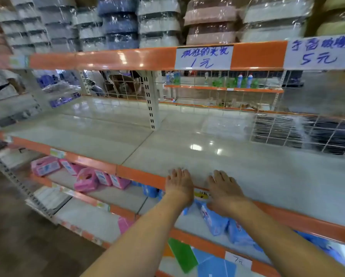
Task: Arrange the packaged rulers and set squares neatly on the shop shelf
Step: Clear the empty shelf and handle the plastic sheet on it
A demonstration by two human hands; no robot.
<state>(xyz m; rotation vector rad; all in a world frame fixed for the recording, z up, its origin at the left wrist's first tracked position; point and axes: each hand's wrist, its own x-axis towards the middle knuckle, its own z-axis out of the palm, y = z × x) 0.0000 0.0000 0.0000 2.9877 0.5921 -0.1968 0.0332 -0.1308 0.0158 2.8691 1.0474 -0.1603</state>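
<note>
A wide pale shelf board (139, 140) with an orange front lip runs across the middle of the head view and lies bare. My left hand (179, 183) and my right hand (224, 187) rest palm down, side by side, on its front edge, fingers spread and holding nothing. No packaged rulers or set squares show in this blurred frame.
Dark wrapped goods sit behind a white wire divider (303, 134) at the shelf's right. Pink packs (86, 179) and blue packs (214, 220) fill the shelf below. Wrapped stacked goods (157, 23) load the top shelf above handwritten price signs (203, 57). A slotted upright post (152, 100) stands mid-shelf.
</note>
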